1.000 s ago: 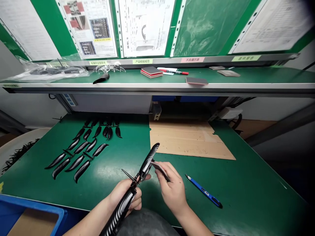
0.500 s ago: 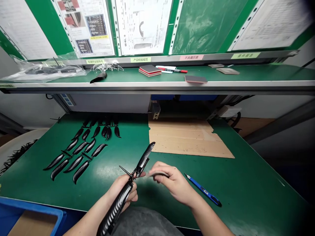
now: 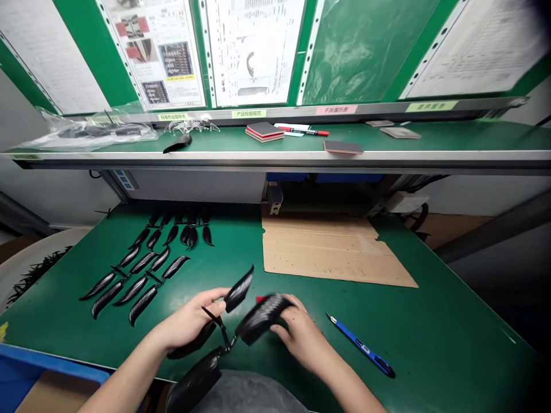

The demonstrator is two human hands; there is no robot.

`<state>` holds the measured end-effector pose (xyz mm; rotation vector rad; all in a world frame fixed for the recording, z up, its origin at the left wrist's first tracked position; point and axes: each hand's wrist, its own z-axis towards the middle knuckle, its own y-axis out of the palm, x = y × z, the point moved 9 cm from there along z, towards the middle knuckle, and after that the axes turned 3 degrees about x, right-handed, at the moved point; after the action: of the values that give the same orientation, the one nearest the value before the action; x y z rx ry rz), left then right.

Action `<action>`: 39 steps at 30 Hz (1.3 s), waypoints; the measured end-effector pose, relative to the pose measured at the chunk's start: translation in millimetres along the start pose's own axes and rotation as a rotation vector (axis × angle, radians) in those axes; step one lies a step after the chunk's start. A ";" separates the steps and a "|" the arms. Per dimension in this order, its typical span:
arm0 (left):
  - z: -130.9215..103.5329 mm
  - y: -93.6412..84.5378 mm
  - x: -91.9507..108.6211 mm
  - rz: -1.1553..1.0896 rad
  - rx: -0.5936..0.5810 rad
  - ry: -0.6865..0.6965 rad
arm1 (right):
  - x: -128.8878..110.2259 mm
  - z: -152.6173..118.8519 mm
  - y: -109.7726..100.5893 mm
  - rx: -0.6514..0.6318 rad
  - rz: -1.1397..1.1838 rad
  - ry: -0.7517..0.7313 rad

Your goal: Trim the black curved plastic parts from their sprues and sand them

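Note:
My left hand [image 3: 193,321] is closed on a black plastic moulded piece, its thumb and fingers by the upper blade. Ribbed, curved blades [image 3: 239,289] branch from a thin central runner, and the piece is tilted above the bench in front of my lap. At the right-hand blade [image 3: 264,318], my right hand [image 3: 299,332] has its fingers curled behind it. A red edge of a thin pad [image 3: 260,299] shows by those fingers; most of the pad is hidden. The right-hand blade is blurred by motion.
Several similar black pieces [image 3: 144,304] lie in rows on the green bench at left. A cardboard sheet [image 3: 327,252] lies at centre back, a blue pen [image 3: 361,347] at right. Overhead, a shelf holds stacked pads [image 3: 264,131]. A blue bin [image 3: 51,361] stands at lower left.
The black piece has been turned, so its blades now spread apart with their dark faces showing. My right hand has come to the right-hand blade, and my left hand has shifted left.

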<state>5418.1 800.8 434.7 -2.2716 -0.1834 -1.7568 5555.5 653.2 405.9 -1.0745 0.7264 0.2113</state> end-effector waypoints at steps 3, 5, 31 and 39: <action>-2.0 -1.5 6.3 0.530 -0.034 -0.017 | -1.9 7.6 -20.1 0.145 0.030 0.007; 0.4 6.2 8.7 0.745 -0.067 -0.009 | -20.0 16.2 -29.9 0.157 0.007 -0.047; 11.0 23.3 45.6 0.940 -0.294 0.333 | -72.9 45.6 15.4 -0.544 -0.209 -0.307; 16.6 -28.6 -17.9 0.340 0.334 0.017 | -15.9 55.2 -28.2 0.288 -0.076 0.101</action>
<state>5421.5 834.0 417.2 -1.9187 -0.0735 -1.4488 5581.6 689.9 451.5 -0.8398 0.7785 -0.0141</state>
